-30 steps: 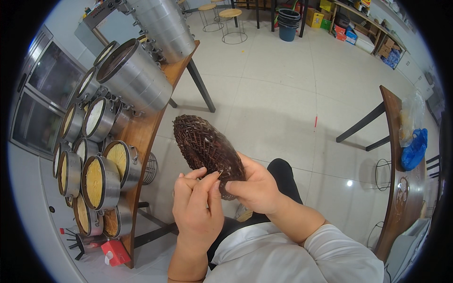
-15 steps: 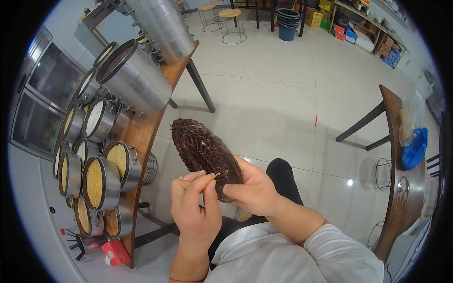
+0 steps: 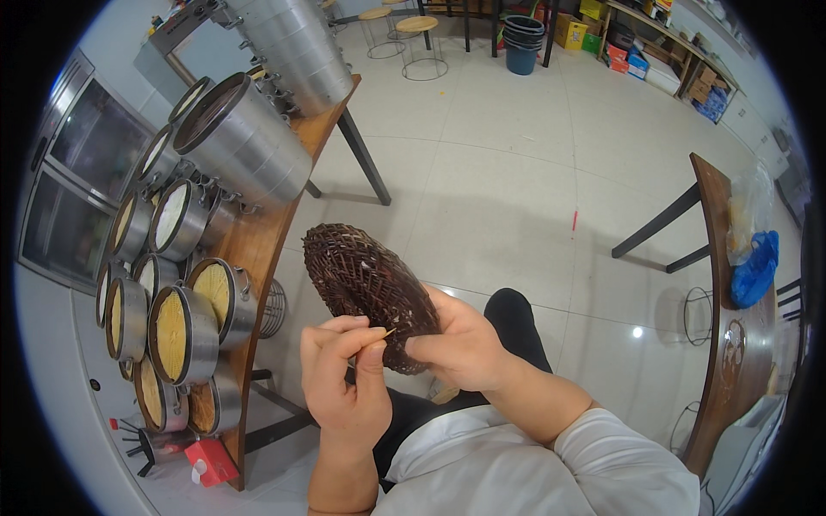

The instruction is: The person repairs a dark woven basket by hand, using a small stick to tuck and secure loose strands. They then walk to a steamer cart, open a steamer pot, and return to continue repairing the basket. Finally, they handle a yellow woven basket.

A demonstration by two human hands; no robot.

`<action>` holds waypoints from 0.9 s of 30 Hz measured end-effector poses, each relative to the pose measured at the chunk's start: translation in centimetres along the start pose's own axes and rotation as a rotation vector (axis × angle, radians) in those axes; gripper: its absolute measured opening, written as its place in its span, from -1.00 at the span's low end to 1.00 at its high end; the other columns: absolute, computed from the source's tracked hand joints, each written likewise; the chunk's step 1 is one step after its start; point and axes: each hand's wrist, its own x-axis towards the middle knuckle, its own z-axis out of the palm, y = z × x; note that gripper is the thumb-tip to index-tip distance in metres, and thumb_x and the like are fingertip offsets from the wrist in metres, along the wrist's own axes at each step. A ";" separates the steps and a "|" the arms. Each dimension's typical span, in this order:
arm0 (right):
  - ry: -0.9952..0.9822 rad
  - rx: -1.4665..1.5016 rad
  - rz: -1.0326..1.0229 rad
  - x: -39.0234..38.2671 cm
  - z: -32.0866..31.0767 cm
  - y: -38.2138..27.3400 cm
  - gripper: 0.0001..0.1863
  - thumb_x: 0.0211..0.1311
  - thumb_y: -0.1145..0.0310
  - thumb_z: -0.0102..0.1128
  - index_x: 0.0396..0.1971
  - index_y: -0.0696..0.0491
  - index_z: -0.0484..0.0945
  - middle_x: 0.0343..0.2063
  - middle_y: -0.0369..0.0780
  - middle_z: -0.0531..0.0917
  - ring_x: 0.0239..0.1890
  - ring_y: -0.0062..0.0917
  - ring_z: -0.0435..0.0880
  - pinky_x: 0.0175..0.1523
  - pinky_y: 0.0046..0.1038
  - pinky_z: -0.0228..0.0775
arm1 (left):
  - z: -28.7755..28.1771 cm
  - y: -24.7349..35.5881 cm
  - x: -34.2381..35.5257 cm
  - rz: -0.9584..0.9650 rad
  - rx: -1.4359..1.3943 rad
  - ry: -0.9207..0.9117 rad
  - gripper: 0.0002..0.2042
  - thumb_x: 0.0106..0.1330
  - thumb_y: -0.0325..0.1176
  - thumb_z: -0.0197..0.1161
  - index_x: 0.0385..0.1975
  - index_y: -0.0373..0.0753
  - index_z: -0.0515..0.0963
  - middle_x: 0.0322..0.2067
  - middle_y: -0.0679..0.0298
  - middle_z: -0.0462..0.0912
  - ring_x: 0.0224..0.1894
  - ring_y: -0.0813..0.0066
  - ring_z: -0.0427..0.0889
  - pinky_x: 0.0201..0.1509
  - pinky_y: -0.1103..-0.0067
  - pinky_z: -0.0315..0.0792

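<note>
A dark brown, oval woven piece point(image 3: 379, 284), like a shallow wicker basket, hangs tilted before me. My right hand point(image 3: 456, 344) grips its near right end, the thumb pressed on the weave and the fingers behind it. Between thumb and forefinger, my left hand point(image 3: 344, 370) pinches a thin, pale pointed stick, like a toothpick point(image 3: 390, 332). Its tip is beside the near part of the weave; whether it touches I cannot tell. Small light specks show among the brown strands.
Round metal pots point(image 3: 183, 335), several with yellow or white insides, lie stacked on a wooden table point(image 3: 267, 249) at left. A red box point(image 3: 211, 462) is by its near corner. A second table point(image 3: 718, 344) at right bears a blue plastic bag point(image 3: 755, 271).
My left hand has drawn back slightly left and down, so more of the stick shows. The woven piece has shifted a little, its far end lower and further left.
</note>
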 end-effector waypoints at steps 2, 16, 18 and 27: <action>0.002 0.004 -0.015 0.1 -0.1 0.1 -0.22 0.14 0.78 -0.15 0.45 0.19 0.07 0.21 -0.23 0.43 0.20 -0.60 0.44 0.29 -0.50 0.30 | 0.0 -0.1 -0.1 0.028 0.102 -0.016 -0.89 0.25 -0.57 0.31 -0.25 -0.31 0.64 -0.42 0.20 0.50 -0.22 0.25 0.60 -0.17 0.46 0.48; 0.024 0.000 -0.009 0.1 0.2 0.4 -0.22 0.15 0.77 -0.14 0.46 0.19 0.07 0.23 -0.25 0.42 0.22 -0.61 0.42 0.29 -0.53 0.27 | 0.4 -0.1 -0.2 0.056 0.229 -0.018 -0.87 0.20 -0.59 0.31 -0.26 -0.29 0.63 -0.44 0.20 0.48 -0.23 0.20 0.61 -0.16 0.45 0.46; 0.001 -0.006 0.011 0.1 0.3 0.1 -0.22 0.16 0.76 -0.13 0.46 0.18 0.07 0.22 -0.26 0.43 0.20 -0.64 0.42 0.25 -0.56 0.29 | 0.5 0.0 -0.2 0.039 0.229 -0.003 -0.87 0.21 -0.58 0.31 -0.26 -0.29 0.63 -0.43 0.20 0.48 -0.24 0.19 0.61 -0.18 0.46 0.46; 0.036 -0.093 0.111 0.0 0.4 -0.1 -0.20 0.14 0.75 -0.13 0.47 0.11 0.08 0.09 -0.33 0.48 -0.04 -0.75 0.47 0.00 -0.62 0.36 | 0.2 0.1 -0.5 -0.112 0.004 0.035 -0.92 0.26 -0.55 0.30 -0.28 -0.32 0.62 -0.35 0.15 0.50 -0.23 0.24 0.57 -0.18 0.49 0.45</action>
